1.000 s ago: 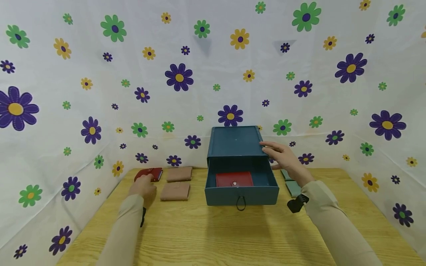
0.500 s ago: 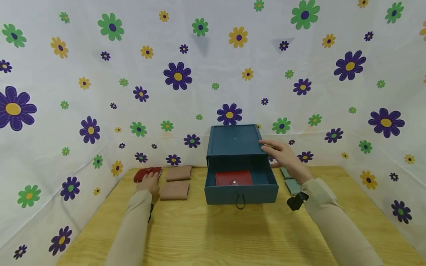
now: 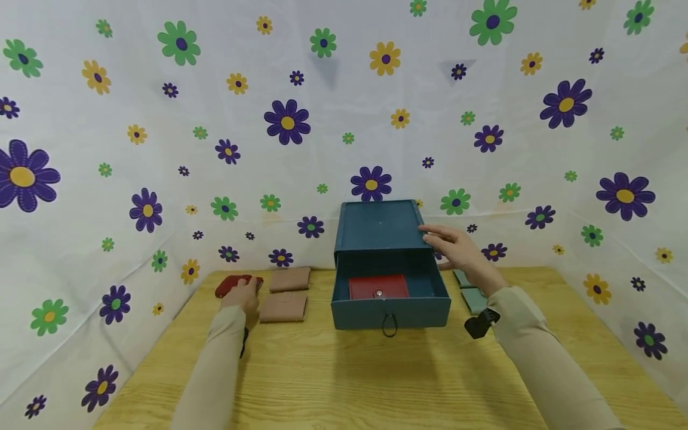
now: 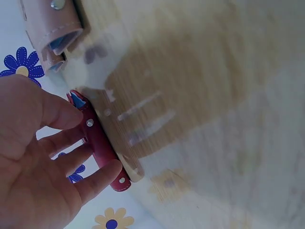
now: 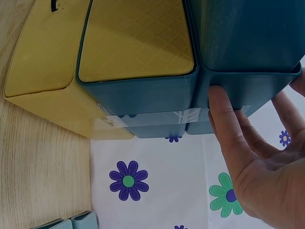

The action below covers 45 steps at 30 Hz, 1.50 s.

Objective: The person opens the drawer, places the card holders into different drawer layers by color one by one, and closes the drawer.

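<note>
At the far left of the table, my left hand (image 3: pixel 242 295) holds a dark red snap wallet (image 4: pixel 99 145). The left wrist view has its thumb at one end of the wallet and fingertips across it. My right hand (image 3: pixel 463 255) rests its fairly straight fingers on the upper right side of a teal drawer box (image 3: pixel 378 224). The box's top drawer (image 3: pixel 349 316) is pulled out, and a red snap wallet (image 3: pixel 378 288) lies inside it. From the right wrist, fingers (image 5: pixel 224 112) lie against the box's teal side.
Two pink wallets (image 3: pixel 283 307) lie between my left hand and the box. Green wallets (image 3: pixel 474 301) lie to its right, partly behind my right wrist. Lower drawers with yellow fronts (image 5: pixel 138 38) are taped under the top one. A flowered curtain (image 3: pixel 344 167) surrounds the wooden table (image 3: pixel 301 382).
My left hand has moved slightly right and its fingers have come onto the dark red wallet, which has tilted a little. My right hand has stayed on the box.
</note>
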Tool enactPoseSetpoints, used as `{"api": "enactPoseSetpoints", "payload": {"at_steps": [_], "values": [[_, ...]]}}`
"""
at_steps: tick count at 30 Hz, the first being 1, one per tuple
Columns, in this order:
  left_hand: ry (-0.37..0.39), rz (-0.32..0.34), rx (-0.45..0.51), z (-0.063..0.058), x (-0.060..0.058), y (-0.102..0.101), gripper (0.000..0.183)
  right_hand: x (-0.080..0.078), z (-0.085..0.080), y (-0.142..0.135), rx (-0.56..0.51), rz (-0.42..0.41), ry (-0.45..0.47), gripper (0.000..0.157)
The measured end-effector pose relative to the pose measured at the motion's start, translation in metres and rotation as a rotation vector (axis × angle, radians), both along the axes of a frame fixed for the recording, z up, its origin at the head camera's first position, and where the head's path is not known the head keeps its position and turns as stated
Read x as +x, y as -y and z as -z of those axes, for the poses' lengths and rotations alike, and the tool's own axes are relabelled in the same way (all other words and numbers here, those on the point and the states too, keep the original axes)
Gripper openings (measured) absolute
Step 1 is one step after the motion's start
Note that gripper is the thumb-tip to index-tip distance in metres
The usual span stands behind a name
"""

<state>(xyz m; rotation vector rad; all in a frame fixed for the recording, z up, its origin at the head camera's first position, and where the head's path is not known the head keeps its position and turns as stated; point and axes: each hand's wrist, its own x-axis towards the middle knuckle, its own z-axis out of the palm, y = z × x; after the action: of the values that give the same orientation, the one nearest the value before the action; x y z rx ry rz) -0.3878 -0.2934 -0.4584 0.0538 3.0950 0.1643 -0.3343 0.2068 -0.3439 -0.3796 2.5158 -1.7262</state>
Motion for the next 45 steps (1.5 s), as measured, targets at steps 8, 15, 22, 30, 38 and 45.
{"api": "enactPoseSetpoints", "payload": {"at_steps": [8,15,22,30,38,45], "values": [[-0.025,-0.025,0.036,0.002,0.008,0.007,0.057,0.001,0.001,-0.001,-0.001,0.002,0.002,0.055],[-0.046,-0.032,0.02,0.01,0.009,0.011,0.046,0.0,0.002,-0.002,0.016,0.007,-0.006,0.055],[-0.071,-0.012,0.078,0.013,0.009,0.013,0.031,0.0,0.001,-0.003,0.01,0.006,0.002,0.055],[-0.043,-0.035,0.142,0.009,0.011,0.019,0.011,0.0,-0.001,-0.003,0.009,0.002,-0.002,0.055],[-0.105,-0.071,0.219,0.019,0.011,0.034,0.012,0.002,-0.001,-0.003,0.018,0.021,0.014,0.054],[-0.133,-0.08,0.258,0.018,0.021,0.043,0.012,0.001,0.0,0.001,0.006,0.007,0.012,0.054]]}}
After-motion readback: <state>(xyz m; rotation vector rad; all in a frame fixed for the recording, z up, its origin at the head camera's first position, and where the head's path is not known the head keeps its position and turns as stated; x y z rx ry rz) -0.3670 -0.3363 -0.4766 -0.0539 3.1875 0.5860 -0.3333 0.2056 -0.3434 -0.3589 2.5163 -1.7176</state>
